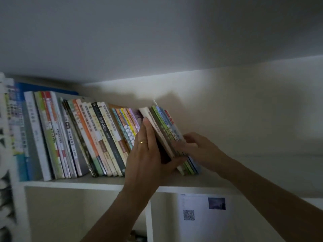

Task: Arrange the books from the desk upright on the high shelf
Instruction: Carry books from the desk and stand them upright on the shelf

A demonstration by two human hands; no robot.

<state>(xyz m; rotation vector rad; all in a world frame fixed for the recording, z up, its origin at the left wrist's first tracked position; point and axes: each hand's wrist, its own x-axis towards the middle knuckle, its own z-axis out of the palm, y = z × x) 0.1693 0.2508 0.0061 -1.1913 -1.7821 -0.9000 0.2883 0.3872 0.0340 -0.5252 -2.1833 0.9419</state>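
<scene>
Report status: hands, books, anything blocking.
Left hand and right hand clamp leaning book batch on high shelf. Nothing blocking; shelf bare rightward.

1. The left hand (148, 151) lies flat against the left face of a small bundle of books (167, 135), thumb curled under the spines.
2. The right hand (195, 147) presses the bundle's right side.
3. Left of the grip, a row of books (83, 137) leans on the high shelf (70, 183).
4. Below the grip hangs a printed sheet (202, 208).
</scene>
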